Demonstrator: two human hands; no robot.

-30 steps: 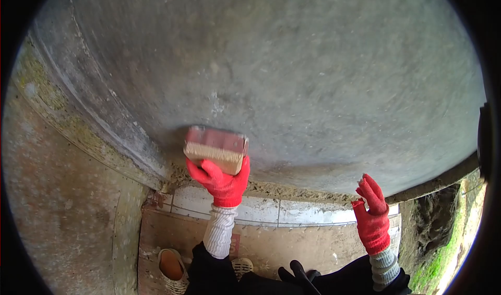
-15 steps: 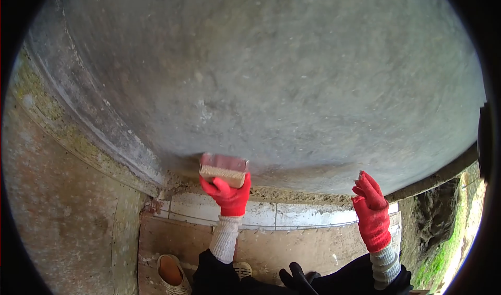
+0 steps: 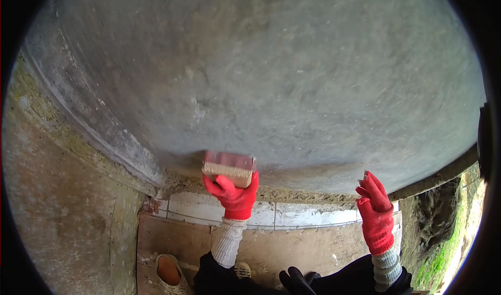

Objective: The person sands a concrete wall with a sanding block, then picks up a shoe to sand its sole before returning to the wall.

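A block with a reddish top layer and a pale bristly lower layer [image 3: 228,169] is gripped in my left hand [image 3: 233,198], which wears a red glove. The block lies against the lower part of a large grey curved surface [image 3: 292,102], close to its front edge. Farther right, my right hand [image 3: 376,214], also in a red glove, is raised beside the same edge. Its fingers point up and are partly bent and slightly apart, with nothing seen between them. Both wrists have pale knitted cuffs.
White tiles [image 3: 313,215] run below the surface's rough rim. A brownish floor or ledge [image 3: 261,248] lies beneath, with an orange-lined shoe [image 3: 170,272] at lower left. A mottled wall [image 3: 57,201] stands left; green growth [image 3: 436,263] shows at lower right.
My left hand and the block have shifted slightly to the right along the grey surface. My right hand has moved a little to the right.
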